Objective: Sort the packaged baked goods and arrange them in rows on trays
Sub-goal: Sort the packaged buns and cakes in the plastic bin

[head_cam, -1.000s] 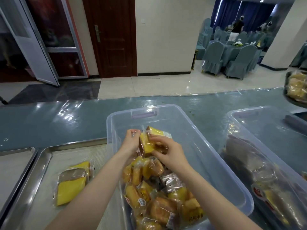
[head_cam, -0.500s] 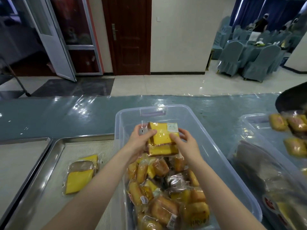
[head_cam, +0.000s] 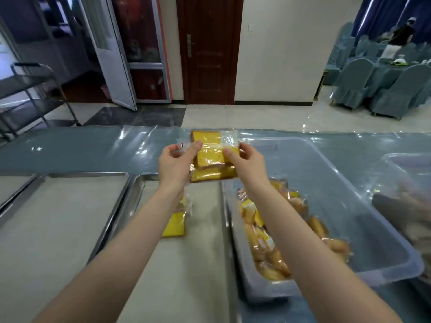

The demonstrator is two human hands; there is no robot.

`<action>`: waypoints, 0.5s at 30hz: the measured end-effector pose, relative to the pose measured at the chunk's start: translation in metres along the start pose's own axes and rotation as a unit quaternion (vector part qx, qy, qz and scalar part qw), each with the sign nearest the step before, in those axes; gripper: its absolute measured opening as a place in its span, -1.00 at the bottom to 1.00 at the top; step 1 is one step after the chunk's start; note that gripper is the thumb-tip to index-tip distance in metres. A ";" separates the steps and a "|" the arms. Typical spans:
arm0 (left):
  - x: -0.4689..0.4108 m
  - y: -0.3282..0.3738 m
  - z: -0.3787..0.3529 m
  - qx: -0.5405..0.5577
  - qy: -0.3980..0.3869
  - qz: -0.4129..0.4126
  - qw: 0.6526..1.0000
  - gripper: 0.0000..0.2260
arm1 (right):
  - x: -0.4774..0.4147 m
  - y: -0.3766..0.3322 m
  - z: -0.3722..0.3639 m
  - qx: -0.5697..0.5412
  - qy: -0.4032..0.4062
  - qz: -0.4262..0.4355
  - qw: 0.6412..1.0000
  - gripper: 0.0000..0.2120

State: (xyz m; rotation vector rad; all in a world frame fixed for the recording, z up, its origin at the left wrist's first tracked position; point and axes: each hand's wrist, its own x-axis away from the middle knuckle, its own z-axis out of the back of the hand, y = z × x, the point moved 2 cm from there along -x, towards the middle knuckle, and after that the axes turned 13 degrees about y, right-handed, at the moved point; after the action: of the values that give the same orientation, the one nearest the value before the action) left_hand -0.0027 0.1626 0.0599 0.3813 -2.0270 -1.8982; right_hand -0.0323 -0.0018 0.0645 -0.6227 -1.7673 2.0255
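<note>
Head view: the left grip [head_cam: 176,164] and right grip [head_cam: 247,163] each pinched one side of the stacked cake packets [head_cam: 213,159], held just left of the clear bin [head_cam: 377,275], over the tray [head_cam: 145,177]. The packets looked light, soft and crushable, with slippery film, so the side edges suited holding. The white label was unreadable.

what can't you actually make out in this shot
Head view throughout.
Cake packet on the tray: mostly hidden under the left forearm.
Label on the held cake packets: too small to read; left hand and right hand cover the ends.
Blurred shape at the right edge: smeared, cut off, unidentifiable.
Buns in the clear bin: partly behind the right forearm.
</note>
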 end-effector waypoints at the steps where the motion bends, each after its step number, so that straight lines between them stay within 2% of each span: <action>1: -0.004 0.000 0.020 -0.014 0.008 -0.018 1.000 -0.35 | 0.012 -0.003 -0.016 -0.001 -0.003 0.002 1.000 -0.54; 5: -0.017 -0.023 0.086 -0.027 0.014 -0.017 0.999 -0.64 | 0.059 0.005 -0.071 0.050 -0.020 0.017 0.998 -0.83; 7: -0.022 -0.040 0.109 -0.028 0.003 -0.003 1.000 -0.76 | 0.079 0.022 -0.092 0.073 -0.019 0.005 0.997 -0.86; 11: -0.030 -0.090 0.140 -0.082 -0.056 0.055 0.994 -0.70 | 0.113 0.075 -0.114 0.102 -0.034 -0.074 0.991 -0.82; 15: -0.027 -0.135 0.155 -0.121 -0.110 0.098 0.982 -0.87 | 0.133 0.131 -0.120 0.117 -0.056 -0.142 0.981 -0.87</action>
State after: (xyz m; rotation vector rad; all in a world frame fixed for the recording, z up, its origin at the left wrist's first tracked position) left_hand -0.0477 0.3050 -0.0847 -0.0920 -1.8499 -2.1042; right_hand -0.0753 0.1527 -0.0891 -0.1754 -1.5424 2.0550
